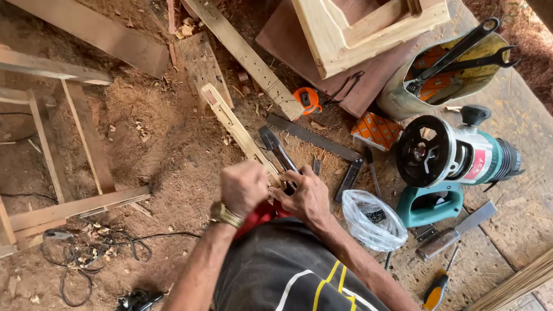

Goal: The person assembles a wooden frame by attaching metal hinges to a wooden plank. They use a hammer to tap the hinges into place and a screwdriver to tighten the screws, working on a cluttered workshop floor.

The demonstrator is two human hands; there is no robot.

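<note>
Gripping a pale notched wooden strip (pixel 238 129) at frame centre, left hand (pixel 244 187) clenched round it. Right hand (pixel 304 198) pinching grey pliers (pixel 277 150) against it.

Both forearms are angling inward, the left hand (pixel 244 187) curling into a loose fist, the right hand (pixel 304 198) clenching just beside it, knuckles nearly touching.

Green router (pixel 453 154), tape measure (pixel 307 100), screwdriver (pixel 436 289) nearby.
</note>
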